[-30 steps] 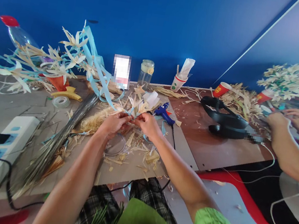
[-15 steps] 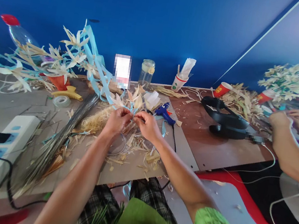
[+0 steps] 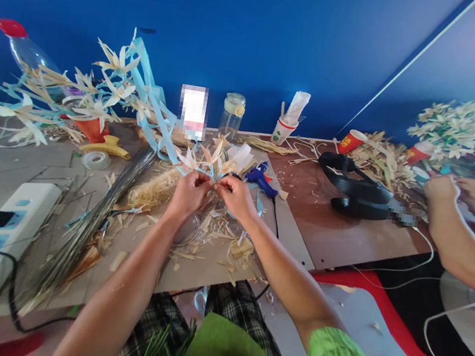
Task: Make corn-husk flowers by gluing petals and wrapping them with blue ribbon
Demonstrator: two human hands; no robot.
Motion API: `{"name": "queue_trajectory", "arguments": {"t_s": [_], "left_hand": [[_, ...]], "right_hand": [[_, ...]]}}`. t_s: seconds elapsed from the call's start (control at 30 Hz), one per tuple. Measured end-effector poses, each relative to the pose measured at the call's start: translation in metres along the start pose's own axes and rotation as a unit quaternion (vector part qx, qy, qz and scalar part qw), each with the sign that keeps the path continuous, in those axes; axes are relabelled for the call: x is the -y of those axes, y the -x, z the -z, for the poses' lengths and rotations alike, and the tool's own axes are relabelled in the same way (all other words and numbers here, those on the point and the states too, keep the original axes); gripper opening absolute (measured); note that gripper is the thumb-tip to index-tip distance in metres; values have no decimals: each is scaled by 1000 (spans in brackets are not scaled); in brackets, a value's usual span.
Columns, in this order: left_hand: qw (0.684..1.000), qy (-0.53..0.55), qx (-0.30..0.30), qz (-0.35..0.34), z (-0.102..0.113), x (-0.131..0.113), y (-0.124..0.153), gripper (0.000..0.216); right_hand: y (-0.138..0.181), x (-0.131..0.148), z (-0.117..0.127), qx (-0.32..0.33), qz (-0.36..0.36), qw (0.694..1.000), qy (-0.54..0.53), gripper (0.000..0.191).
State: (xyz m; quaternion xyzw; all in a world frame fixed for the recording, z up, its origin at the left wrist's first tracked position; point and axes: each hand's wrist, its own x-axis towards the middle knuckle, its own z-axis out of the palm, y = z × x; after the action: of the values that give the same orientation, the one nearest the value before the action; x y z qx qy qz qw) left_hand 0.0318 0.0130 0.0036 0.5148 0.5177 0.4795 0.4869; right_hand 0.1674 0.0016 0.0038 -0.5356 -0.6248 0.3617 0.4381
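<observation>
My left hand (image 3: 191, 195) and my right hand (image 3: 235, 198) meet over the board, thumbs and fingertips pinched together. Between them is the light-blue base of a dried-husk flower (image 3: 210, 158), whose cream petals stick up just beyond my fingers. What each fingertip grips is partly hidden. A light-blue ribbon (image 3: 147, 82) loops down from the upper left towards the flower. Right of my right hand lies a blue glue gun (image 3: 258, 175). Beside my left hand sits a bundle of yellowish fibre (image 3: 149, 189), and further left a sheaf of thin wires (image 3: 93, 221).
Husk scraps (image 3: 215, 229) litter the board. At left are a white power strip (image 3: 29, 211), a tape roll (image 3: 96, 160) and a branch of husk flowers (image 3: 27, 108). A jar (image 3: 231, 118), a cup (image 3: 284, 131) and a black headset-like device (image 3: 357, 188) stand beyond. Another person's arms (image 3: 455, 224) work at right.
My fingertips have shifted slightly, still pinched together at the flower's base. The whole view has moved a little; the things on the table stay where they were.
</observation>
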Motion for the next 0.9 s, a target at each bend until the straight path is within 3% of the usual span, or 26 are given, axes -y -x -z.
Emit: {"name": "queue_trajectory", "arguments": {"t_s": [0.23, 0.43, 0.7, 0.9], "left_hand": [[994, 90, 19, 62, 2, -2, 2, 14], [977, 167, 46, 125, 2, 0, 3, 19], [962, 237, 53, 128, 2, -3, 2, 29], [953, 266, 64, 128, 4, -4, 1, 25]], "right_hand": [[-2, -4, -2, -5, -36, 999, -11, 19], [-2, -7, -3, -11, -27, 999, 46, 27], [7, -3, -7, -44, 60, 995, 64, 18], [11, 1, -7, -7, 66, 998, 14, 15]]}}
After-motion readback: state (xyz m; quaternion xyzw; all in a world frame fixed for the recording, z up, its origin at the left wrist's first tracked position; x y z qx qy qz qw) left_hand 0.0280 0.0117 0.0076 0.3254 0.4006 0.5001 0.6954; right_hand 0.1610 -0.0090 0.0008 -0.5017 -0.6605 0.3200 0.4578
